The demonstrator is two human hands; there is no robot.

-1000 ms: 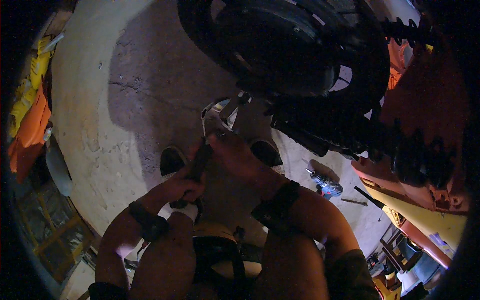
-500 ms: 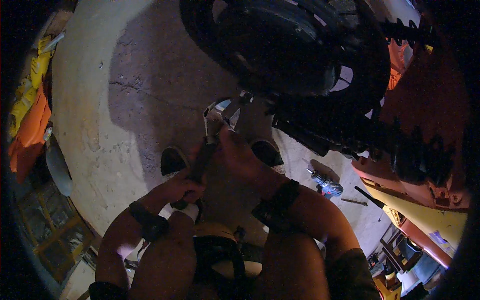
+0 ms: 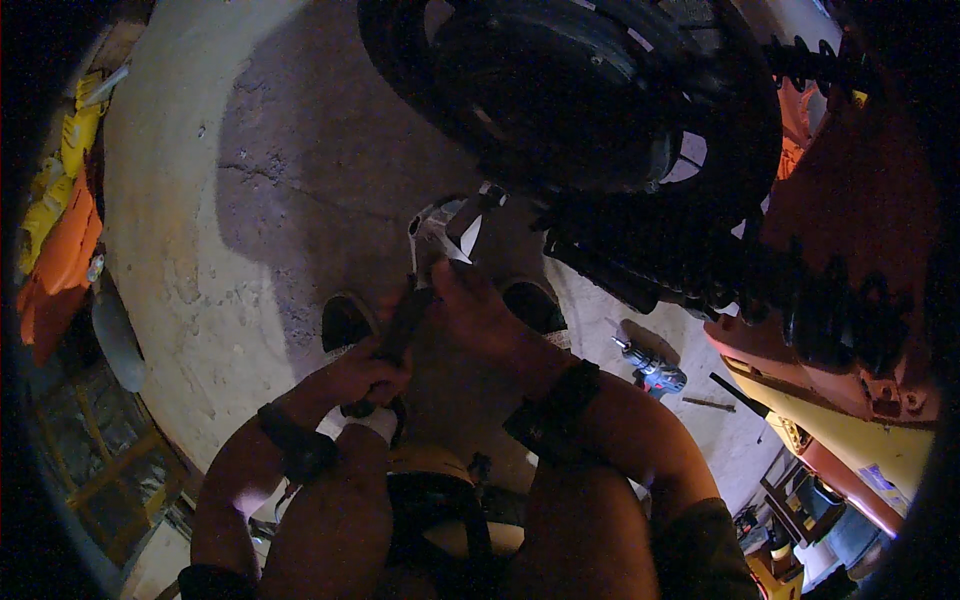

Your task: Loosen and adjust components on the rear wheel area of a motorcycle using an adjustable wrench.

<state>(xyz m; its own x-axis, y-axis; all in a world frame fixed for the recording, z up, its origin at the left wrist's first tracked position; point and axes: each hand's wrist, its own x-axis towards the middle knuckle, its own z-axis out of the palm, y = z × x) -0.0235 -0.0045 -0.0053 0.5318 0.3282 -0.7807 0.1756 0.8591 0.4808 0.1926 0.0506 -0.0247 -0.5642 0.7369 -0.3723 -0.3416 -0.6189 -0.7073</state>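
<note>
A large wrench with a bright metal head and a dark handle slants up from my lap toward the wheel. Closed around the lower part of its handle is my left hand. My right hand is at the base of the metal head, fingers bent against it; shadow hides some of them. Just past the head hangs a black wheel and tyre. Whether the wrench touches any part there is too dark to tell.
A cordless drill and a thin rod lie on the concrete floor to the right. Black coil springs and an orange-yellow vehicle body stand beyond them. Orange and yellow items are along the far left.
The wrench head has turned slightly, and its bright faces look different. My right hand has shifted a little down and left at the head. My left hand keeps its place.
</note>
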